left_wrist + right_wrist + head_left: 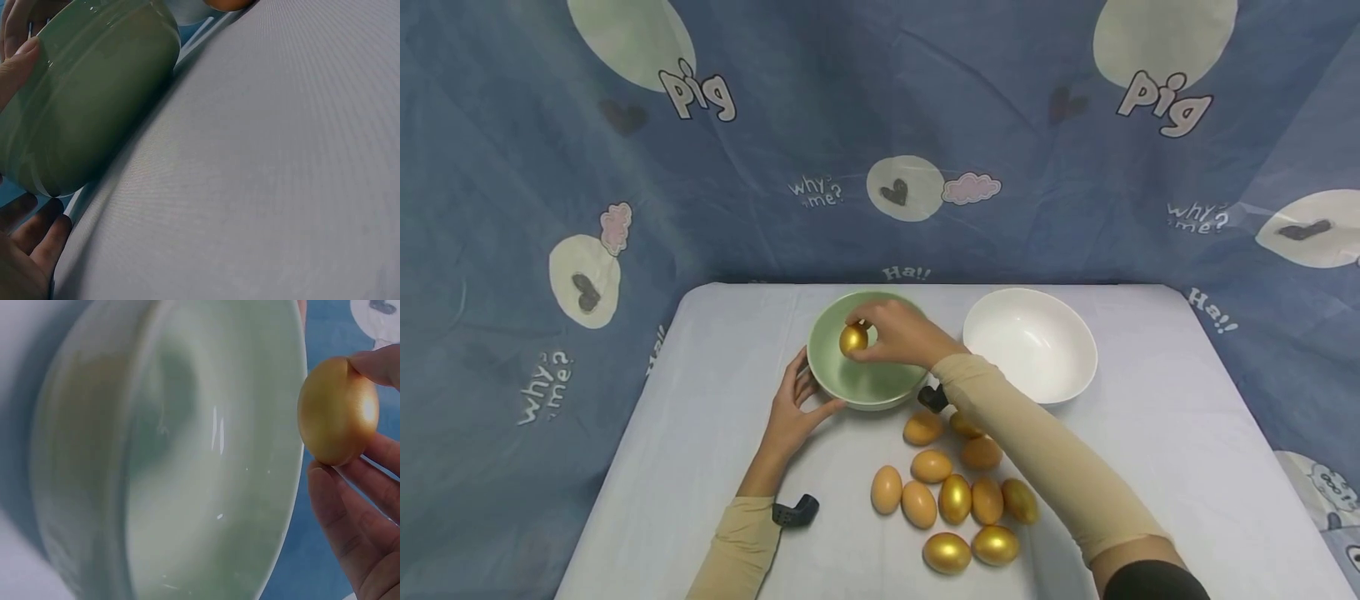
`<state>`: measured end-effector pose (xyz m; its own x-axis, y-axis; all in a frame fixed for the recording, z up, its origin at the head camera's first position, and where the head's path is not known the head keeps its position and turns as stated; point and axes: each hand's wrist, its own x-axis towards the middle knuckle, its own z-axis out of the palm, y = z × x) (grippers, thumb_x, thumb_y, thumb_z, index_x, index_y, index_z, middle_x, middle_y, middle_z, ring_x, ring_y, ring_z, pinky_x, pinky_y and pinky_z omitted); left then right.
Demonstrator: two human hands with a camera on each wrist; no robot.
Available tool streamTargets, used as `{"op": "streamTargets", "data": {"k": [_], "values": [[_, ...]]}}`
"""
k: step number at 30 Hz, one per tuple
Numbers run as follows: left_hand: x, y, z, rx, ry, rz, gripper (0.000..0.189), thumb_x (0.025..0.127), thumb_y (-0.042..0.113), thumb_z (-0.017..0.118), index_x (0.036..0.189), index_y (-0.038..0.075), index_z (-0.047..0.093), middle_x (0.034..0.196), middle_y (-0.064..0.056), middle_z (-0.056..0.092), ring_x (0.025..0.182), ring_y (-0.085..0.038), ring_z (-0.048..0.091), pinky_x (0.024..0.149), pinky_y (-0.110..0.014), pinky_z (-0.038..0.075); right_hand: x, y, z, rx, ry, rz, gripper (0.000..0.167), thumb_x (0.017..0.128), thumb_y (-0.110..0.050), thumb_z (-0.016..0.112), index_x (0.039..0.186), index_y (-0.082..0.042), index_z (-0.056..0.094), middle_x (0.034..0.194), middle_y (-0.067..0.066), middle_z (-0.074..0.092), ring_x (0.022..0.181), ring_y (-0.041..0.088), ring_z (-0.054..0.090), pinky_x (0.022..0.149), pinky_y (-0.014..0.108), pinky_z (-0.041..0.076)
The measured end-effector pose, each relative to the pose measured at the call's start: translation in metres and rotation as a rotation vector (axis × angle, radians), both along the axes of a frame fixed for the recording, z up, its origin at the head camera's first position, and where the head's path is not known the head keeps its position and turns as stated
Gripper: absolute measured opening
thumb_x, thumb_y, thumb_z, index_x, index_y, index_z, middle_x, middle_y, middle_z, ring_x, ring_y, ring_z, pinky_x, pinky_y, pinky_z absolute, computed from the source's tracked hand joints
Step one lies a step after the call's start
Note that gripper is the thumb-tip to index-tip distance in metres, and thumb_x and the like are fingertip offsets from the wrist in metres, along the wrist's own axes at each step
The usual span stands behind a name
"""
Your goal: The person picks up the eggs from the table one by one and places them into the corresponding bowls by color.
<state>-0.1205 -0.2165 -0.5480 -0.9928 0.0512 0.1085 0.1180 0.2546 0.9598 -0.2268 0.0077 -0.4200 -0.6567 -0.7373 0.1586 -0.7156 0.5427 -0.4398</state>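
My right hand point(895, 333) pinches a golden egg point(853, 339) between thumb and fingertips, over the inside of a pale green bowl point(865, 387). In the right wrist view, the egg point(337, 411) shows whole beside the bowl's rim, its thumb above and fingers below. My left hand point(793, 408) lies spread against the bowl's near left outer wall, thumb by the front rim and fingers along the side. Those fingers point(44, 234) reach the bowl's edge low in the left wrist view.
Several brown eggs point(919, 504) and golden eggs point(955, 498) lie loose in front of the bowls, some partly behind the right forearm. To the right stands a white bowl point(1030, 342). The white-covered table point(1157, 400) meets a blue printed curtain point(790, 233) at its far edge.
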Motion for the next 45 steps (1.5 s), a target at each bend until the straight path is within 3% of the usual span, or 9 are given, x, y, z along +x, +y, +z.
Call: {"op": "streamTargets", "data": {"k": [11,20,26,35,45], "values": [[0.001,0.000,0.000,-0.003,0.006,0.005,0.109,0.082,0.013,0.089,0.165,0.027,0.020,0.169,-0.005,0.031,0.149,-0.029,0.045,0.120,-0.027,0.046,-0.011,-0.020,-0.004,0.057,0.012,0.002,0.034,0.087,-0.035,0.078,0.113,-0.014,0.075,0.105,-0.004,0.075,0.096,0.011,0.069,0.088,0.022,0.059],[0.000,-0.001,0.002,-0.008,0.006,0.006,0.109,0.082,0.013,0.089,0.165,0.026,0.020,0.169,-0.006,0.031,0.149,-0.029,0.045,0.120,-0.028,0.046,-0.017,-0.035,-0.006,0.105,-0.052,0.041,0.030,0.086,-0.027,0.078,0.110,-0.009,0.075,0.099,0.000,0.074,0.085,0.011,0.063,0.079,0.023,0.056],[0.000,-0.001,0.001,-0.003,0.018,0.003,0.109,0.082,0.012,0.089,0.165,0.024,0.020,0.170,-0.007,0.030,0.149,-0.031,0.044,0.121,-0.032,0.046,-0.021,-0.044,-0.008,0.190,-0.064,0.062,0.041,0.085,-0.026,0.080,0.119,-0.004,0.075,0.111,0.007,0.077,0.090,0.015,0.067,0.084,0.026,0.059],[0.002,0.001,0.001,0.029,0.012,-0.008,0.107,0.083,0.006,0.087,0.165,0.021,0.021,0.170,-0.010,0.029,0.150,-0.034,0.042,0.123,-0.046,0.044,-0.024,-0.054,-0.022,0.335,-0.056,0.045,0.024,0.084,-0.027,0.082,0.097,-0.009,0.073,0.084,-0.002,0.064,0.074,0.012,0.052,0.068,0.024,0.049],[0.001,-0.001,0.000,0.035,0.011,-0.005,0.106,0.083,0.007,0.087,0.165,0.023,0.022,0.170,-0.007,0.030,0.150,-0.032,0.043,0.123,-0.043,0.044,-0.023,-0.060,-0.026,0.342,-0.055,0.058,0.018,0.085,-0.020,0.081,0.095,-0.008,0.073,0.079,-0.003,0.060,0.070,0.012,0.050,0.063,0.023,0.045]]}}
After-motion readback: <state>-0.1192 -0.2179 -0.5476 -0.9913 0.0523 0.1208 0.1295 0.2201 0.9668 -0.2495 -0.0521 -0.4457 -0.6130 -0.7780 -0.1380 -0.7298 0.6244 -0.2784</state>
